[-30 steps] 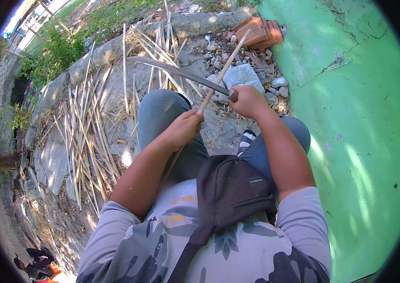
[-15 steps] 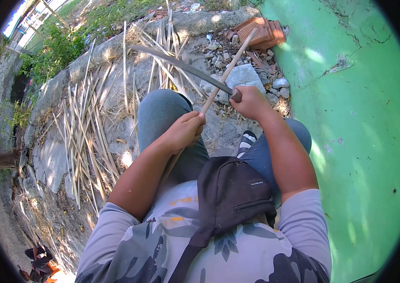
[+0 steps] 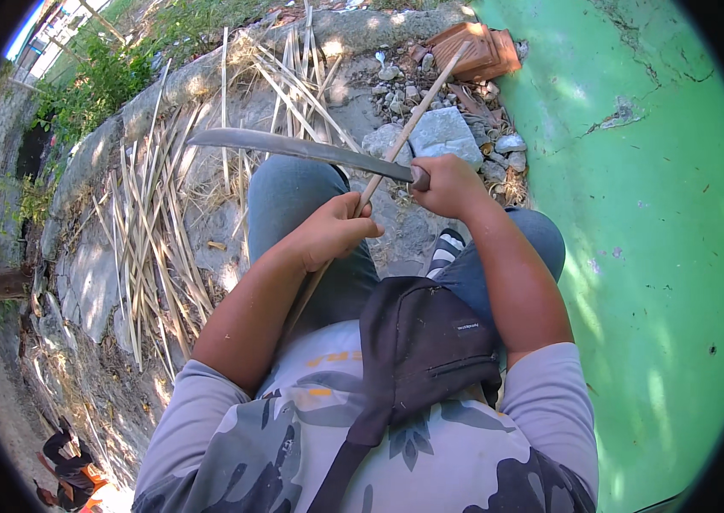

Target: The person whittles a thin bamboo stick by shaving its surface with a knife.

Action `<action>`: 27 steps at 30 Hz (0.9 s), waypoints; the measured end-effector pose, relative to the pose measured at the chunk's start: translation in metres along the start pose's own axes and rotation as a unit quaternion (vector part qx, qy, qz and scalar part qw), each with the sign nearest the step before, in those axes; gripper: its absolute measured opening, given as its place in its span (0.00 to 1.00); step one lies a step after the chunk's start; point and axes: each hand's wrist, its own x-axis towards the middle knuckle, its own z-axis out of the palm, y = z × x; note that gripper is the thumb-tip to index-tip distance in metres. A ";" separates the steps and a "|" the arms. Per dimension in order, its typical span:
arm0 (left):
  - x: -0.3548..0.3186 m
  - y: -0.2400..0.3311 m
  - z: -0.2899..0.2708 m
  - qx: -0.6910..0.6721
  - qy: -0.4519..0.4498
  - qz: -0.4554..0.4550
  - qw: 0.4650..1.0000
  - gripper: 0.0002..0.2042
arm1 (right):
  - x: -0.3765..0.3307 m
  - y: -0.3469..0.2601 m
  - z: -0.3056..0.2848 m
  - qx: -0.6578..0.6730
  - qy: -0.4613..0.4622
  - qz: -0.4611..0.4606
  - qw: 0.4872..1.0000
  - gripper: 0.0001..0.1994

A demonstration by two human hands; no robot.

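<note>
My right hand (image 3: 449, 185) is wrapped round the handle of a machete (image 3: 298, 147). Its long, slightly curved blade points left, over my left knee. My left hand (image 3: 329, 231) grips a long pale wooden strip (image 3: 423, 104), perhaps bamboo, with the thumb held off it. From beside my body the strip slants up and away to the right. The blade crosses over the strip just beyond my left hand; whether its edge touches the wood I cannot tell. The strip's near end is hidden behind my left forearm.
Many similar strips (image 3: 157, 231) lie heaped on the stony ground at left, with another bunch (image 3: 298, 81) ahead. Rubble (image 3: 443, 137) and stacked terracotta tiles (image 3: 475, 53) border a green floor (image 3: 635, 282) at right. A black bag (image 3: 422, 350) rests on my front.
The machete blade has swung nearer to me and lies flatter, its tip further left. My left thumb has lifted away from the strip. The strip has barely moved.
</note>
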 end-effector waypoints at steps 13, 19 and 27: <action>0.003 0.004 0.005 0.012 0.007 0.009 1.000 0.11 | 0.005 0.005 -0.004 0.050 -0.050 0.052 0.996 0.14; -0.001 0.004 0.001 -0.080 -0.006 -0.016 0.997 0.11 | -0.001 0.000 0.007 0.067 -0.006 0.025 0.997 0.16; 0.004 0.001 0.001 -0.042 -0.007 -0.009 0.999 0.10 | -0.002 0.002 0.008 0.039 0.033 0.003 0.999 0.08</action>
